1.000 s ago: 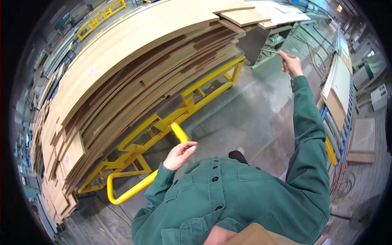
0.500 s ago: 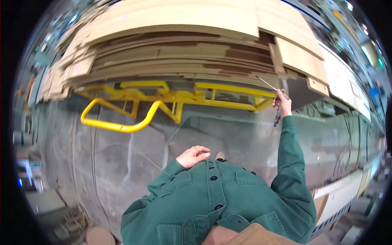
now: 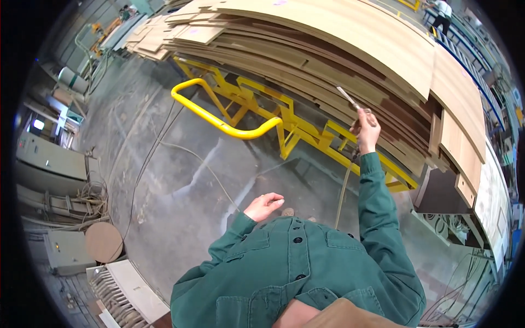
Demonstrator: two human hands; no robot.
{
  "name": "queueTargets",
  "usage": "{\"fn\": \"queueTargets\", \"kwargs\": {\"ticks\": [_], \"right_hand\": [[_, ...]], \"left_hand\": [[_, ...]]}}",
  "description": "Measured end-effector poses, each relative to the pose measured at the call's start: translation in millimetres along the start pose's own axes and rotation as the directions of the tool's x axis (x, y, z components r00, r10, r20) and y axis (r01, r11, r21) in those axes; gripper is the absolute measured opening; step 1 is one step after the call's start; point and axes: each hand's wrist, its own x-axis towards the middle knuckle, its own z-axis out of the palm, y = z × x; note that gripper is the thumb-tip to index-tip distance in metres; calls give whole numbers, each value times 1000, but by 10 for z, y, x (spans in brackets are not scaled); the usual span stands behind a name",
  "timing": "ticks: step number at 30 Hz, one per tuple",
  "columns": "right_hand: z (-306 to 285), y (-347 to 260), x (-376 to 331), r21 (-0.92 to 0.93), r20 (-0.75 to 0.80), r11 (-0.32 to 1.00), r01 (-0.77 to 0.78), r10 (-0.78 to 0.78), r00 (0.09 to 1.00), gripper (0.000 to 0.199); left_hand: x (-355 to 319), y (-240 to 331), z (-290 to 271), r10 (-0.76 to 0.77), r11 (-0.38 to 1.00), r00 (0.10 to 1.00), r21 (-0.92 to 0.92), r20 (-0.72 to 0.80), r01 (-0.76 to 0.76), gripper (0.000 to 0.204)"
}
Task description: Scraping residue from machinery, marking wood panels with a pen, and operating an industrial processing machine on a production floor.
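Note:
My right hand (image 3: 366, 127) is raised in front of me, closed around a thin metal tool (image 3: 348, 98) that points up and left, with a hose or cord (image 3: 343, 191) hanging below the hand. The tool's tip sits close to the edge of a tall stack of wooden boards (image 3: 339, 60). My left hand (image 3: 264, 206) hangs low near my chest with fingers loosely curled and nothing in it. Both arms wear green sleeves.
The boards rest on a yellow steel trolley frame (image 3: 306, 126) with a curved yellow handle (image 3: 219, 117). Grey cabinets (image 3: 49, 158), a round disc (image 3: 104, 241) and a cable on the concrete floor (image 3: 180, 180) lie to the left. Another person (image 3: 440, 12) stands far off.
The view has swung, so the board stack now runs from upper left to right. My right hand with the tool stays raised at the stack's edge; my left hand stays low.

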Motion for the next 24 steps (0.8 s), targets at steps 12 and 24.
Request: {"fn": "queueTargets", "kwargs": {"ticks": [12, 24], "right_hand": [[-886, -1610, -426, -427, -230, 895, 132, -248, 941, 23], [-9, -1855, -799, -319, 257, 938, 139, -56, 965, 16]], "left_hand": [[-58, -396, -460, -33, 997, 997, -65, -65, 29, 39], [609, 51, -313, 254, 915, 962, 296, 100, -272, 33]]}}
